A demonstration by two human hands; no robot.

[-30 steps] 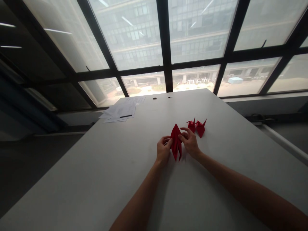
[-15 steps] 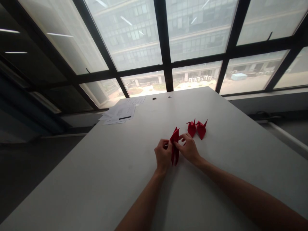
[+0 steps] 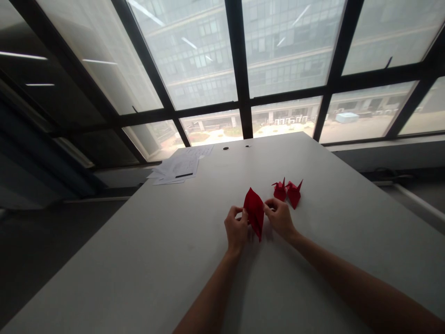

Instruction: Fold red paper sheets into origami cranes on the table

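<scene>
Between my two hands is a piece of folded red origami paper [image 3: 254,209], spread into a broad diamond with its lower tip pointing toward me. My left hand [image 3: 237,227] pinches its left edge between thumb and fingers. The right corner is pinched by my right hand [image 3: 279,217]. Just beyond my right hand stand two finished red paper cranes side by side, the left crane [image 3: 279,190] partly behind my fingers and the right crane [image 3: 294,195] tilted slightly.
The white table [image 3: 167,241] reaches to the windows. Loose printed sheets [image 3: 177,166] lie at its far left, with a dark strip [image 3: 184,175] on them. Two round cable holes, one a dark-rimmed hole [image 3: 225,148], sit near the far edge.
The red paper has gone from a narrow, upright folded shape with two points toward me to a wide, opened diamond. My right hand has moved slightly right, away from the left.
</scene>
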